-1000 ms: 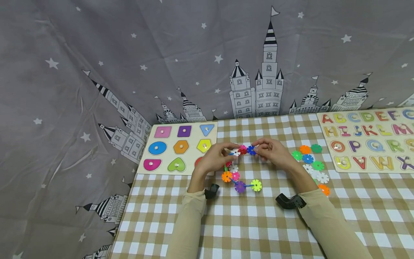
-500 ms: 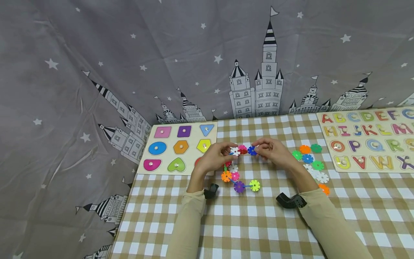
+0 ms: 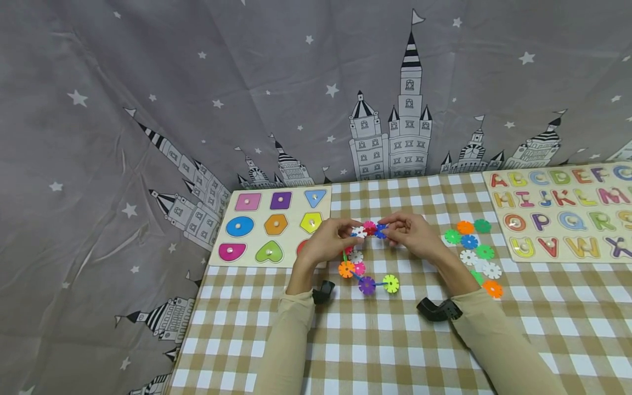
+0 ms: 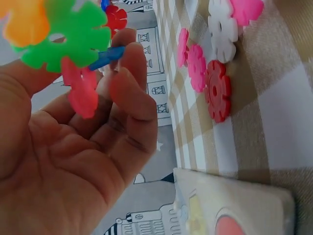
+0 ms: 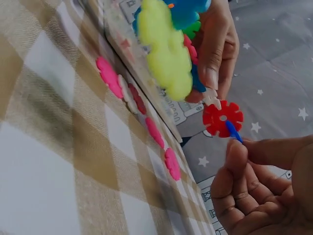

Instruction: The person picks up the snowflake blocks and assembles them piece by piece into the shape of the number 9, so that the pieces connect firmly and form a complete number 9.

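My left hand (image 3: 323,240) pinches a chain of interlocking plastic notched discs near its white disc (image 3: 359,232). From there the chain hangs through an orange disc (image 3: 346,269) and a purple disc (image 3: 367,285) to a yellow disc (image 3: 391,283). A red disc (image 5: 215,120) joins the white one at the chain's upper end. Between thumb and fingertips, my right hand (image 3: 412,233) pinches a blue disc (image 5: 234,132), edge-on and overlapping the red disc's face in the right wrist view. A green disc (image 4: 73,34) of the chain hangs close before the left palm.
Loose pink discs (image 4: 196,67) and a red one (image 4: 218,91) lie on the checked cloth beyond the chain. Several more, including an orange disc (image 3: 492,288), lie to the right. A shape puzzle board (image 3: 257,263) stands left, an alphabet board (image 3: 523,260) right.
My right hand has moved a little left, bringing the blue disc up against the red disc and turning it. The left hand has stayed nearly in place.
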The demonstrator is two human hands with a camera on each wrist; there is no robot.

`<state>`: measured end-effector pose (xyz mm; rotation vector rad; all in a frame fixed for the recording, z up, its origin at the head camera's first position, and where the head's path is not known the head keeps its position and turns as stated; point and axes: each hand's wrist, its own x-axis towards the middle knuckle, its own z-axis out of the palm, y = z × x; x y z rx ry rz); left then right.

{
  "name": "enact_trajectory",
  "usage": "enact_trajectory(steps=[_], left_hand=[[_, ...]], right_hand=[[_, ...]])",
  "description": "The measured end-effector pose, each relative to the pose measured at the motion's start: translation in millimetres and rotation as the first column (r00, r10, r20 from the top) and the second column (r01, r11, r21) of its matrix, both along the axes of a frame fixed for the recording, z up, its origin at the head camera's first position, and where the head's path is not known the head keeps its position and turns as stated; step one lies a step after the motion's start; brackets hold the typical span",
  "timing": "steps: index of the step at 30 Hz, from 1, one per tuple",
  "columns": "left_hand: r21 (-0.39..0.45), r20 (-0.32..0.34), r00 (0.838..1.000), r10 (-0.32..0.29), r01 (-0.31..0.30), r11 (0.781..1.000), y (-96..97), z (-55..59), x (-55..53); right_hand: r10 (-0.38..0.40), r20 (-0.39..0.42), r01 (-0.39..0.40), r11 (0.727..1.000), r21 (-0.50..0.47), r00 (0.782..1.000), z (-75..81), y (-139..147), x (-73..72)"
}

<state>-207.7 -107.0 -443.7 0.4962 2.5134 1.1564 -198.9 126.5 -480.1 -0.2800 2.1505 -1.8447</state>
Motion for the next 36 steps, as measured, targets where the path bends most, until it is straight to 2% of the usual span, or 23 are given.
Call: enact_trajectory(steps=[8, 16, 24, 32, 36], left_hand=[[0.018, -0.028, 1.0, 0.007, -0.006, 1.0, 3.5, 2.1, 1.0], [0.017, -0.033, 0.999, 0.005, -0.005, 1.0, 7.4, 0.2, -0.2], [0.037, -0.074, 0.995, -0.065, 0.068, 0.997, 4.7, -0.2, 0.2], [0.024, -0.062, 0.997, -0.035, 0.037, 0.999, -2.9, -2.2, -1.8], [0.04, -0.053, 0.998, -0.032, 0.034, 0.999, -4.4, -1.5, -2.7]], right_hand=[[-0.029, -0.056, 0.029, 1.0, -0.01, 0.998, 1.0, -3, 1.0], [-0.049, -0.036, 0.049, 0.999, -0.007, 0.998, 4.0, -2, 1.2], [-0.034, -0.016, 0.034, 0.999, -0.024, 0.999, 4.7, 1, -0.9], [-0.036, -0.011, 0.036, 0.999, 0.001, 0.999, 4.7, 5, -1.7], [-0.06, -0.055, 0.063, 0.997, 0.049, 0.997, 5.2, 7, -2.1]])
